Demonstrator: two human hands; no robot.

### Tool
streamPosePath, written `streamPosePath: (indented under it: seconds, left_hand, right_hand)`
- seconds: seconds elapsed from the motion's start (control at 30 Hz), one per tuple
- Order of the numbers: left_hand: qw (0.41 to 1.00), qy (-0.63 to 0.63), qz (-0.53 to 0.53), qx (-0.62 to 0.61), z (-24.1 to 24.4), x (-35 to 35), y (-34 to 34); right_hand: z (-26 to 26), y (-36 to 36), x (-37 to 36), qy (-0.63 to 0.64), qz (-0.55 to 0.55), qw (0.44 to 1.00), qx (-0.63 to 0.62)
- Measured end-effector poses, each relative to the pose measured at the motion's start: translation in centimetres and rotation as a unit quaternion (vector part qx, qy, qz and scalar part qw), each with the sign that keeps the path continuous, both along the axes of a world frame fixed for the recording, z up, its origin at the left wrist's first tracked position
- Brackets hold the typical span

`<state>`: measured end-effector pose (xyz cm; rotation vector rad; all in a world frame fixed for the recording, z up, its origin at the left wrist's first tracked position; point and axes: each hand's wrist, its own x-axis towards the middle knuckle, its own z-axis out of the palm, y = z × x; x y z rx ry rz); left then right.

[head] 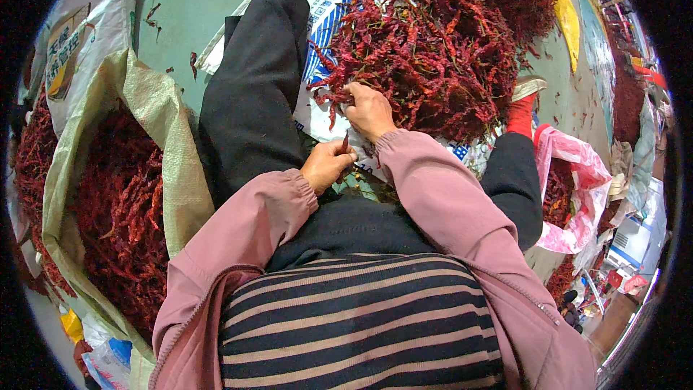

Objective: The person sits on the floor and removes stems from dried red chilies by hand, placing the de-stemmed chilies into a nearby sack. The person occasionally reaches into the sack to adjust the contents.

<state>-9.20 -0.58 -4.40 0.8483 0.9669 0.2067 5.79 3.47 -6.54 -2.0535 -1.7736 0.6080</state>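
A heap of dried red chili peppers (433, 59), many with stems, lies on a flattened white and blue woven sack (316, 108) between my outstretched legs. My right hand (370, 111) is at the heap's near left edge, fingertips bent against the chilies there; whether it grips one is hidden. Closer to my lap, my left hand (328, 165) is closed around a dark red dried chili (345, 143), its tip pointing up between thumb and fingers. Small stem bits (360, 184) lie on the surface just below my hands.
An open pale green woven sack (184, 184) of dried chilies stands at my left. By my right knee is a pink and white plastic bag (584, 195), also holding chilies. Loose chilies (193, 65) are scattered on the green floor (173, 16). A yellow sack (563, 11) lies beyond the heap.
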Motion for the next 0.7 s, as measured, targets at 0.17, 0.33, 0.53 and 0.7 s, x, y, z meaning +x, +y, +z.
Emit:
streamPosePath:
  seconds: [0.17,0.33,0.53,0.7]
  left_hand:
    - [1.0,0.0,-0.016,0.001,-0.7,0.0,0.3]
    - [1.0,-0.001,0.004,0.001,-1.1,0.5,0.4]
    - [0.998,-0.008,0.063,-0.023,-0.2,0.9,0.2]
    - [0.995,-0.019,0.101,-0.009,0.8,0.7,-0.2]
  right_hand:
    - [-1.6,1.0,0.0,-0.1,0.011,0.992,-0.073]
    - [0.8,-1.0,3.3,0.031,0.025,0.999,-0.019]
    - [3.5,-4.1,4.7,0.464,-0.184,0.86,-0.109]
    - [5.3,-7.2,5.3,0.639,-0.241,0.719,-0.131]
